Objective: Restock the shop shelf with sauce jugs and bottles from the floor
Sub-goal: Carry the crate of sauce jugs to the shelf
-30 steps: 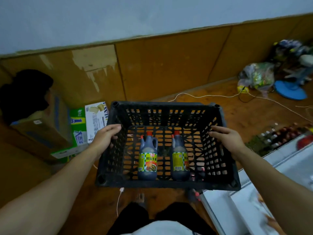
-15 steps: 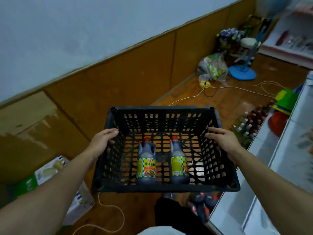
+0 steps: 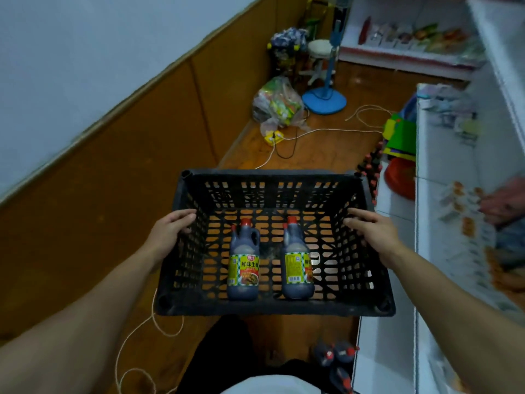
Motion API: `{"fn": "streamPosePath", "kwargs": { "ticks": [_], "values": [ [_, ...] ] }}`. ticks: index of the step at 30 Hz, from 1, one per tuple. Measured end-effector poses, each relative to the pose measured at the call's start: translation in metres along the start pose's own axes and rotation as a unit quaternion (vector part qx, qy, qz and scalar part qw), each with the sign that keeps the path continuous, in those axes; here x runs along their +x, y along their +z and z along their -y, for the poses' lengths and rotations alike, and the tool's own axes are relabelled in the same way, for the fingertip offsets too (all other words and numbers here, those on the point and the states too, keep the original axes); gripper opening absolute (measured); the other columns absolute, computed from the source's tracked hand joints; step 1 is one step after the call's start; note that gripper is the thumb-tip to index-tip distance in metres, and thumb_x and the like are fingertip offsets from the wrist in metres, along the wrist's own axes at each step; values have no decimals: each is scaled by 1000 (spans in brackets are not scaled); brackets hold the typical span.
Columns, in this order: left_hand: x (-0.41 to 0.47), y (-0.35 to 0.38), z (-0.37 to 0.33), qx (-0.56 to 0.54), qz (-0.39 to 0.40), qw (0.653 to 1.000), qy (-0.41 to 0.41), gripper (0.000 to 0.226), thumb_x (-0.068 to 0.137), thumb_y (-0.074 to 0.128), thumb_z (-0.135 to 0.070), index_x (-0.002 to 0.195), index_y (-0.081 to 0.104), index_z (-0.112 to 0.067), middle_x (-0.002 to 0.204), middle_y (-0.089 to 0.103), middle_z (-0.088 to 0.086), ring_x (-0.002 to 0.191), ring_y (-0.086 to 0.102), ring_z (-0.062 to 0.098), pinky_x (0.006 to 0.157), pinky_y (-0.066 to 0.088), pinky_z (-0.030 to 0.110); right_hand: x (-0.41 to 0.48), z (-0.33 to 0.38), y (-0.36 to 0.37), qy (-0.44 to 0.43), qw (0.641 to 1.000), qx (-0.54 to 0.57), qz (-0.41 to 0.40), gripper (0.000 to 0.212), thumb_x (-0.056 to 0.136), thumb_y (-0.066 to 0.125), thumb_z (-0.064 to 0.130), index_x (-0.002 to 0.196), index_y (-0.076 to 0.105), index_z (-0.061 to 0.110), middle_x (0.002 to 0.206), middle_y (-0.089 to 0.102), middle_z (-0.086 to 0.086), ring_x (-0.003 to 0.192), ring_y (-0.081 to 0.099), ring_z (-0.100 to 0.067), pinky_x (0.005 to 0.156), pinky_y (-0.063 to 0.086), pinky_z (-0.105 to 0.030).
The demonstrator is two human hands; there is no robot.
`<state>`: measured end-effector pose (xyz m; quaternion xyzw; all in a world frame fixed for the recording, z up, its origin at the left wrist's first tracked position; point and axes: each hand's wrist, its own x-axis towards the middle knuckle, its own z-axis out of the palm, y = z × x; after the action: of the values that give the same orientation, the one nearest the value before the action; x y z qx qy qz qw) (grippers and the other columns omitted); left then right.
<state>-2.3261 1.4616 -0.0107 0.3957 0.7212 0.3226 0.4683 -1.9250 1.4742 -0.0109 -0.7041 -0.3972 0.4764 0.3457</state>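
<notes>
Blue fan base (image 3: 324, 101) on wooden floor (image 3: 326, 149), plastic bag (image 3: 277, 105) beside it, white stool (image 3: 320, 49) behind, yellow power strip (image 3: 273, 137)

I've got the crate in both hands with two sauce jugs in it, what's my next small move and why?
Probably set the black crate down beside the white shelf. Your left hand and right hand both grip its sides, so neither is free to lift the two sauce jugs standing inside.
</notes>
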Motion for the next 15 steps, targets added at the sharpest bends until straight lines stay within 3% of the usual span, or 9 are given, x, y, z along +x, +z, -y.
{"fn": "streamPosePath", "kwargs": {
  "ticks": [4, 6, 9, 12, 15],
  "values": [
    [80, 22, -35, 22, 73, 997, 23, 31, 95, 55, -34, 123, 62, -24, 112, 60, -3, 109, 56, 22, 93, 47, 47, 31, 7, -2, 25, 998, 14, -53, 43, 83, 73, 23, 125, 64, 18, 109, 63, -2, 79, 54, -9, 63, 40, -22],
    [119, 35, -51, 22, 105, 994, 30, 30, 95, 56, -31, 122, 63, -21, 110, 61, -1, 110, 55, 24, 89, 46, 43, 43, 9, 0, 41, 995, 24, -90, 42, 84, 73, 21, 125, 64, 18, 108, 63, -2, 81, 53, -10, 64, 40, -23],
    [171, 54, -79, 37, 162, 985, 43, 27, 94, 58, -29, 119, 65, -22, 113, 63, 0, 109, 57, 23, 97, 45, 45, 50, 12, 5, 69, 984, 49, -158, 41, 85, 71, 19, 125, 63, 17, 103, 61, -1, 76, 52, -5, 63, 39, -21],
    [217, 76, -110, 65, 224, 970, 73, 26, 97, 54, -30, 120, 64, -25, 110, 60, -8, 108, 56, 21, 87, 45, 38, 54, 11, 7, 96, 969, 66, -217, 44, 83, 74, 24, 126, 64, 21, 111, 62, -3, 77, 52, -4, 64, 40, -22],
    [248, 106, -139, 98, 286, 948, 102, 24, 96, 54, -32, 118, 65, -27, 108, 61, -11, 108, 57, 21, 82, 47, 38, 52, 2, 9, 115, 949, 96, -276, 43, 82, 75, 25, 124, 65, 24, 117, 65, -4, 84, 56, -5, 75, 43, -23]
  ]
}}
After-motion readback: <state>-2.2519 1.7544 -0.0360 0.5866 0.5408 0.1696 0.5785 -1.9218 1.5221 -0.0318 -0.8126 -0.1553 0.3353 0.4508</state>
